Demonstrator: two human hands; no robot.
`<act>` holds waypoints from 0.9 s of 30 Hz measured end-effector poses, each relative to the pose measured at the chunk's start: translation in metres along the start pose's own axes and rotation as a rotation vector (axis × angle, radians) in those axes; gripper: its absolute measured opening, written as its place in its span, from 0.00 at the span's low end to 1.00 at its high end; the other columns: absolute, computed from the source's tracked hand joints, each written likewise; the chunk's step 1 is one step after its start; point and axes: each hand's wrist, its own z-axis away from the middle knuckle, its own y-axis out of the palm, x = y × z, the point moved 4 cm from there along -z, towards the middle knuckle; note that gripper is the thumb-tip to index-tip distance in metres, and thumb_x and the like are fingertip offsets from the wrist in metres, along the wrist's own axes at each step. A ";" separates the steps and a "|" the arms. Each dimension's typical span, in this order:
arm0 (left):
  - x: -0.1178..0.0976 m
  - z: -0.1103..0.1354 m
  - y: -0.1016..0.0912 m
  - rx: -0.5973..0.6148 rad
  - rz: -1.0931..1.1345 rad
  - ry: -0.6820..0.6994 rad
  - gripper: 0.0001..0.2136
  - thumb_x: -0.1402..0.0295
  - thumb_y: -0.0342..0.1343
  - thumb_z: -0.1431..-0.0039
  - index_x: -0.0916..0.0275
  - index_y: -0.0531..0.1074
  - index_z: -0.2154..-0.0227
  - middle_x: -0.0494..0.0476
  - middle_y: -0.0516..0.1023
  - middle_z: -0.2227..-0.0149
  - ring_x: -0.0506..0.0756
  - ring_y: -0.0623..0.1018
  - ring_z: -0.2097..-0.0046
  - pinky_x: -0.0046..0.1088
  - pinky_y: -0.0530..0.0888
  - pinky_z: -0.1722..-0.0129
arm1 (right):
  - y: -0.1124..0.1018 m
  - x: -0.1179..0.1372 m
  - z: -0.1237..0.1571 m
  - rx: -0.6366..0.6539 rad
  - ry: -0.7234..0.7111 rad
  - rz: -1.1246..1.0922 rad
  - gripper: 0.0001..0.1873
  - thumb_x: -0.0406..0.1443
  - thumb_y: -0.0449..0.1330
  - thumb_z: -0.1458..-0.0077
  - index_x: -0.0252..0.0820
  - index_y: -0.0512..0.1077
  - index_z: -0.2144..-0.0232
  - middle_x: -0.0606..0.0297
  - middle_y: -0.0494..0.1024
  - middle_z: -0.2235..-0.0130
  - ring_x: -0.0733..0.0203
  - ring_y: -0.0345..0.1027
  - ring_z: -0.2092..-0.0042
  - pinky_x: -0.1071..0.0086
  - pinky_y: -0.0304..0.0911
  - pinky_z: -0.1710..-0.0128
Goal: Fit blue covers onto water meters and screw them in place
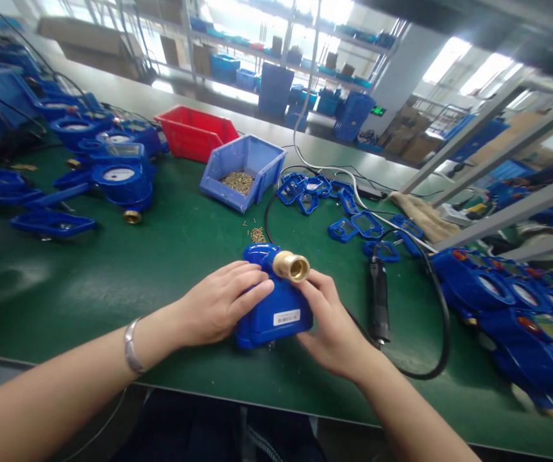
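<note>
A blue water meter body (pixel 276 311) with a brass threaded end (pixel 292 266) and a white barcode label stands on the green mat (pixel 161 269) near the front edge. My left hand (pixel 219 303) lies on its left side, fingers wrapped over the top. My right hand (pixel 330 321) grips its right side, thumb close to the brass end. A silver bracelet (pixel 132 346) is on my left wrist.
A blue bin (pixel 257 160) of small brass screws and a red bin (pixel 192 131) stand behind. Loose screws (pixel 257 234) lie on the mat. A black electric screwdriver (pixel 380 298) with its cable lies right. Blue meters (pixel 117 176) crowd the left and right (pixel 512 301); blue covers (pixel 348 218) lie mid-right.
</note>
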 end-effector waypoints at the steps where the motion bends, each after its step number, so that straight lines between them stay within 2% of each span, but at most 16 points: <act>1: 0.004 0.006 0.007 -0.009 0.013 -0.003 0.32 0.77 0.48 0.47 0.57 0.49 0.39 0.66 0.71 0.50 0.61 0.70 0.45 0.49 0.69 0.45 | 0.006 0.000 0.003 -0.017 -0.020 0.042 0.40 0.21 0.53 0.54 0.38 0.49 0.39 0.50 0.56 0.45 0.51 0.50 0.41 0.55 0.56 0.41; 3: 0.012 0.018 0.018 -0.021 0.073 -0.031 0.26 0.77 0.48 0.47 0.55 0.57 0.43 0.63 0.71 0.48 0.61 0.70 0.43 0.51 0.66 0.42 | 0.016 -0.001 0.008 -0.045 -0.047 0.093 0.40 0.22 0.52 0.54 0.37 0.48 0.38 0.48 0.56 0.45 0.48 0.49 0.41 0.51 0.56 0.41; 5: 0.017 0.027 0.022 -0.045 0.115 -0.069 0.26 0.76 0.49 0.47 0.54 0.58 0.44 0.63 0.70 0.46 0.61 0.68 0.41 0.52 0.63 0.41 | 0.022 -0.002 0.012 -0.066 -0.054 0.119 0.40 0.22 0.52 0.54 0.36 0.48 0.38 0.48 0.56 0.46 0.46 0.49 0.41 0.49 0.56 0.42; 7: 0.014 0.030 0.019 -0.037 0.097 -0.115 0.30 0.77 0.49 0.47 0.55 0.52 0.40 0.65 0.67 0.43 0.62 0.64 0.39 0.54 0.61 0.40 | 0.024 -0.002 0.013 -0.081 -0.040 0.129 0.39 0.22 0.52 0.53 0.36 0.47 0.38 0.48 0.56 0.47 0.45 0.49 0.41 0.48 0.57 0.43; 10: 0.003 0.025 0.007 0.109 0.059 -0.229 0.40 0.77 0.52 0.50 0.58 0.39 0.36 0.69 0.58 0.38 0.64 0.55 0.35 0.55 0.57 0.38 | 0.023 -0.001 0.013 -0.084 0.001 0.118 0.40 0.22 0.52 0.54 0.37 0.48 0.38 0.49 0.56 0.47 0.47 0.50 0.42 0.50 0.58 0.43; 12: -0.006 0.021 0.001 0.194 0.104 -0.298 0.46 0.71 0.59 0.53 0.63 0.35 0.36 0.73 0.53 0.37 0.66 0.52 0.34 0.53 0.59 0.38 | 0.022 0.000 0.011 -0.089 0.007 0.112 0.39 0.22 0.52 0.54 0.37 0.48 0.39 0.49 0.57 0.47 0.47 0.50 0.42 0.50 0.59 0.44; 13: -0.010 0.019 0.000 0.193 0.126 -0.320 0.49 0.67 0.62 0.55 0.65 0.35 0.36 0.75 0.51 0.37 0.67 0.52 0.35 0.52 0.61 0.39 | 0.022 0.001 0.010 -0.092 0.004 0.110 0.39 0.23 0.53 0.54 0.37 0.49 0.39 0.49 0.57 0.47 0.47 0.50 0.42 0.50 0.59 0.44; 15: -0.015 0.015 0.000 0.099 0.130 -0.360 0.50 0.62 0.64 0.57 0.66 0.37 0.37 0.76 0.54 0.39 0.67 0.56 0.37 0.51 0.64 0.41 | 0.023 0.002 0.007 -0.094 0.004 0.109 0.38 0.23 0.53 0.53 0.38 0.50 0.39 0.49 0.57 0.47 0.47 0.51 0.42 0.50 0.59 0.44; 17: -0.016 0.012 0.003 -0.025 0.081 -0.409 0.45 0.61 0.63 0.54 0.65 0.42 0.39 0.73 0.58 0.43 0.66 0.61 0.40 0.49 0.67 0.43 | 0.024 0.003 0.005 -0.087 0.013 0.103 0.38 0.23 0.53 0.53 0.38 0.50 0.39 0.49 0.57 0.47 0.47 0.51 0.42 0.50 0.59 0.44; 19: -0.015 0.010 0.009 -0.091 0.033 -0.443 0.38 0.60 0.62 0.53 0.63 0.49 0.42 0.70 0.62 0.47 0.65 0.66 0.44 0.47 0.70 0.45 | 0.024 0.005 0.004 -0.081 0.022 0.098 0.37 0.24 0.52 0.53 0.39 0.50 0.40 0.49 0.57 0.47 0.47 0.51 0.42 0.50 0.59 0.44; 22: -0.014 0.008 0.012 -0.122 -0.005 -0.423 0.33 0.57 0.62 0.53 0.61 0.56 0.47 0.68 0.64 0.49 0.64 0.69 0.47 0.45 0.72 0.47 | 0.024 0.007 0.002 -0.069 0.020 0.114 0.36 0.24 0.52 0.52 0.37 0.50 0.40 0.49 0.57 0.47 0.47 0.51 0.42 0.50 0.58 0.43; 27: -0.008 0.008 0.005 -0.147 0.002 -0.415 0.31 0.55 0.61 0.54 0.60 0.58 0.49 0.65 0.66 0.51 0.62 0.71 0.49 0.41 0.74 0.49 | 0.025 0.006 -0.003 -0.068 0.008 0.118 0.35 0.26 0.53 0.50 0.38 0.49 0.40 0.49 0.57 0.46 0.47 0.51 0.42 0.50 0.57 0.43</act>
